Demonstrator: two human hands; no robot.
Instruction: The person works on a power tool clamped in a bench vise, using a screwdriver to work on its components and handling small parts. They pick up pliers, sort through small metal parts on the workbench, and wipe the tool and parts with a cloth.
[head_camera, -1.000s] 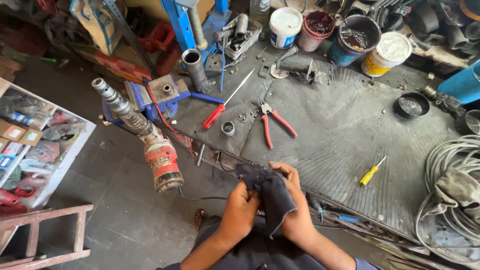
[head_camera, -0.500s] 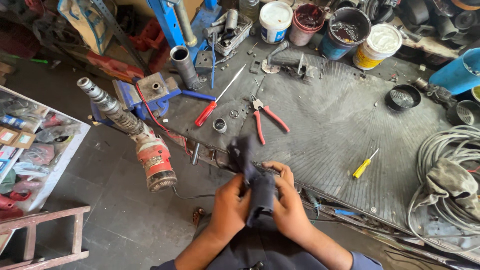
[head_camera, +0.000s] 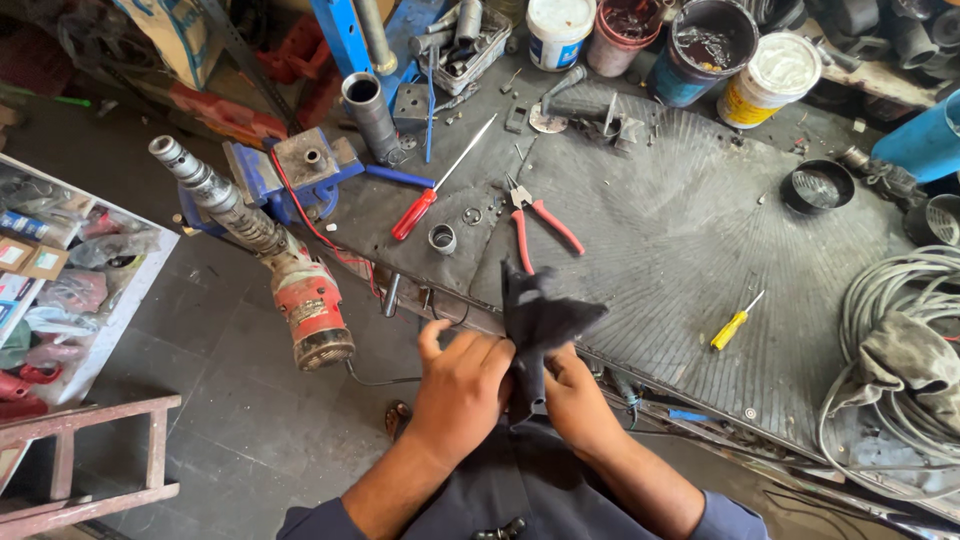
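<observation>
Just beyond the fingers, at the near edge of the desk (head_camera: 700, 240), a dark cloth (head_camera: 535, 325) stands bunched between both hands. The left hand (head_camera: 462, 385) wraps it from the left side, fingers curled closed on the fabric; the right hand (head_camera: 578, 400) pinches its lower part, forearms converging. Judged a wiping step: next calls for a firm twist. Red-handled pliers (head_camera: 535, 222) lie farther off.

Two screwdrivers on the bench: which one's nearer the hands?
The small yellow-handled screwdriver, lying right of the hands. The long red-handled screwdriver lies farther up, by the vise.
</observation>
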